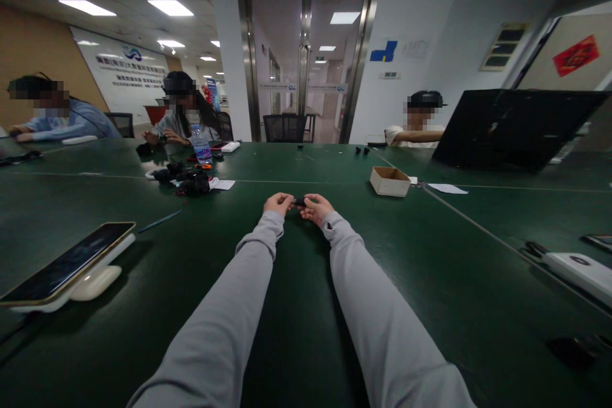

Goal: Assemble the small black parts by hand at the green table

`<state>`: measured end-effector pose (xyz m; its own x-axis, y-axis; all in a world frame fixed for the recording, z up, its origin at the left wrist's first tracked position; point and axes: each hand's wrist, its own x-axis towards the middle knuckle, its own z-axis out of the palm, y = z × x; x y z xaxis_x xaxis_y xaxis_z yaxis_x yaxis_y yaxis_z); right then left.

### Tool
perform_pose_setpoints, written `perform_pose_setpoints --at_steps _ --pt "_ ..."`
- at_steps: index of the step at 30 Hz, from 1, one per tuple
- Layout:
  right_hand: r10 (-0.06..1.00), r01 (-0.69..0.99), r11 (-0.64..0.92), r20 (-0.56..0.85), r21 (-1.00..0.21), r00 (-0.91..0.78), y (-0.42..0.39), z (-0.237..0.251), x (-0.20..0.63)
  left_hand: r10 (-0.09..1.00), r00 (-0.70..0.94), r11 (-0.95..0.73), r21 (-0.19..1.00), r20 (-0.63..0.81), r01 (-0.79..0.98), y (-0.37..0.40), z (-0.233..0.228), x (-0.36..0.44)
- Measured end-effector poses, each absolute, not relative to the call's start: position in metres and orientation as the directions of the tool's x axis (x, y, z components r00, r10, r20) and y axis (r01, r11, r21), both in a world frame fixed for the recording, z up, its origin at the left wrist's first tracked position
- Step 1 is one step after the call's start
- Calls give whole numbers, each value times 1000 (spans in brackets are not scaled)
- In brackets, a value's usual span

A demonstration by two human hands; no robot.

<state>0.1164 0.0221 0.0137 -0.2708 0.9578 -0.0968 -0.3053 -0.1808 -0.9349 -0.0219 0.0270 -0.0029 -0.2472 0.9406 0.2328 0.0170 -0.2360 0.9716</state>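
Head view, centre of frame: left hand (278, 203) and right hand (314, 207) meet over the green table (306, 306), both pinching a small black part (299, 202) between fingertips. Best kept low and steady; cardboard box (390, 181) sits right of centre.

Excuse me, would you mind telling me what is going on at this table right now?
A person in grey sleeves holds a small black part between the left hand and right hand, just above the green table. A small open cardboard box sits to the right; a phone rests on a white stand to the left. Three other people sit along the far side, one beside a pile of black parts and a water bottle.
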Motion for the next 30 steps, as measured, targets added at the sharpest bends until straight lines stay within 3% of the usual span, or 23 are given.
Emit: perform_pose_setpoints --at_steps 11,22,30 --pt "958 -305 -144 -56 -941 -280 24 10 116 933 -289 -136 953 216 272 23 -2 -26" --pt "928 -296 -115 4 -948 -374 22 9 119 945 -297 -19 926 141 377 16 9 -28" --pt "907 -249 -97 17 -964 -421 22 9 120 939 -291 -15 870 181 493 12 15 -30"
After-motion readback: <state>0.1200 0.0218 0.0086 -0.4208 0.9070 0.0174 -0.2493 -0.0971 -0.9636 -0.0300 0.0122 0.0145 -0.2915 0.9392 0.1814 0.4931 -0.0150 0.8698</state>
